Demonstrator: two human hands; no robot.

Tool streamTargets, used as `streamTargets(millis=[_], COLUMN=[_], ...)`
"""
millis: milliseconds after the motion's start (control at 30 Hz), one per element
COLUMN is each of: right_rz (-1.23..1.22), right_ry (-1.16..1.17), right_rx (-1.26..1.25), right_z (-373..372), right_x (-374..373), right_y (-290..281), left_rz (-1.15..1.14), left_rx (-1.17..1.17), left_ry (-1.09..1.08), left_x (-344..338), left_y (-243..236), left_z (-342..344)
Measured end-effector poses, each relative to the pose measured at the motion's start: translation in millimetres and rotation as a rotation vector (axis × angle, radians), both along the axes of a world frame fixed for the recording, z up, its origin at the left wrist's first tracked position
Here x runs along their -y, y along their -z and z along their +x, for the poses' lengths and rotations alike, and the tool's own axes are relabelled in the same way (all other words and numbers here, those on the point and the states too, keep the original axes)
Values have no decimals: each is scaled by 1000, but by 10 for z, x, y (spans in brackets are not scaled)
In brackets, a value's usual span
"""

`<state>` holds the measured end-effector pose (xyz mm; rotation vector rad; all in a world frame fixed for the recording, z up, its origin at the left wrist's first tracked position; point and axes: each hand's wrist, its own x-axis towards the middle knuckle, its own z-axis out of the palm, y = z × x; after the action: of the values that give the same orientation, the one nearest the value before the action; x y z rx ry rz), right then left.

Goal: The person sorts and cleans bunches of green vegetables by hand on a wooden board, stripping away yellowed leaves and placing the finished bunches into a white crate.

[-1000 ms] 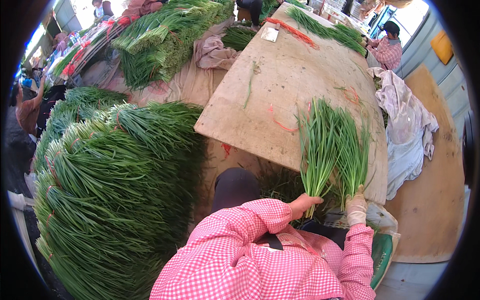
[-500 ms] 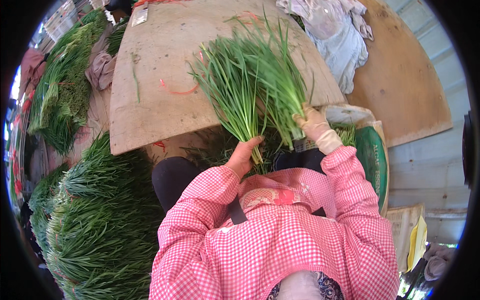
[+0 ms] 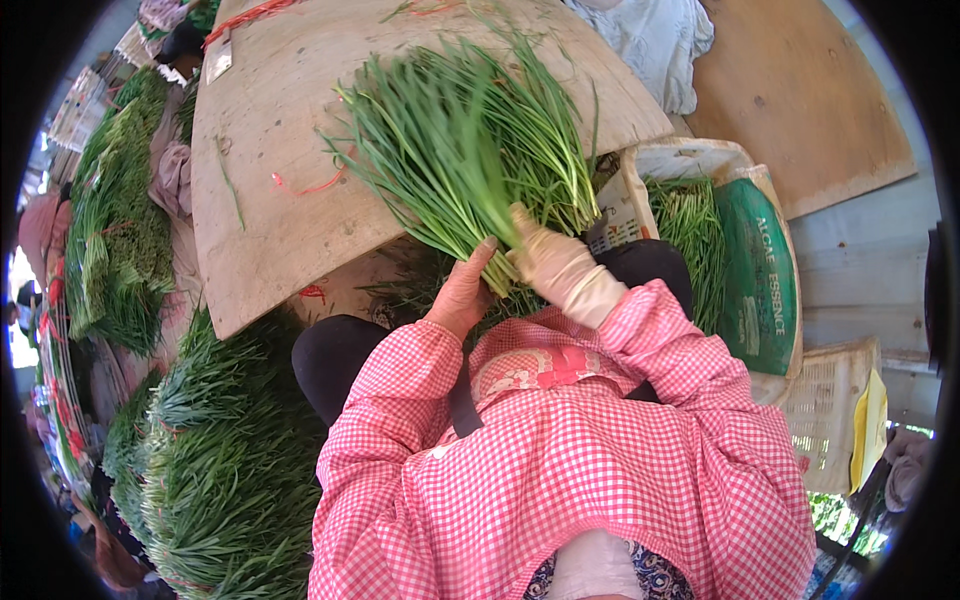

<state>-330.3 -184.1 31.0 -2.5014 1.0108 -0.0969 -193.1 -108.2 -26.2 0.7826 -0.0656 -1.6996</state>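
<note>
A thick bunch of garlic chives (image 3: 405,165) has its pale stem ends in my bare left hand (image 3: 463,297), which is closed round them, thumb on top. My right hand (image 3: 560,265), in a thin pale glove, is closed on the lower end of a few more chives (image 3: 488,185), smeared by motion. These lie against the right side of the left hand's bunch, their leaves pointing away from me. Just beyond my right hand, a loose heap of chives (image 3: 565,165) rests on the edge of the wooden board (image 3: 280,110), in neither hand.
At the right, a white plastic crate (image 3: 632,205) holds chives and a green sack (image 3: 752,265). Tied chives are stacked at the left (image 3: 220,460), with another pile (image 3: 120,220) farther back. Red ties (image 3: 310,187) lie on the board. A pale cloth (image 3: 650,45) hangs at the far right.
My right hand has moved left with its chives, from beside the bunch to against it. The left hand's bunch leans more to the left. The view has shifted slightly.
</note>
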Motion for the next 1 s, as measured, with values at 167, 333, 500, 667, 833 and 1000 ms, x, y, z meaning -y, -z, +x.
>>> streamTargets(millis=[167, 333, 500, 667, 833, 1000], right_rz=[-13, 349, 382, 933, 858, 913], right_ry=[-46, -72, 254, 475, 340, 379], right_rx=[-6, 139, -23, 368, 430, 449], right_z=[84, -270, -504, -267, -48, -95], right_x=[-339, -251, -55, -28, -129, -195], right_y=[144, -458, -215, -21, 438, 746], left_rz=[9, 52, 88, 73, 19, -15], left_rx=[-20, -34, -12, -38, -29, -13], left_ry=[-16, -55, -77, -63, -83, -63], left_x=[4, -13, -1, 9, -19, -1], left_y=[32, -53, -32, 39, 18, -112], left_z=[-17, 15, -7, 2, 19, 1])
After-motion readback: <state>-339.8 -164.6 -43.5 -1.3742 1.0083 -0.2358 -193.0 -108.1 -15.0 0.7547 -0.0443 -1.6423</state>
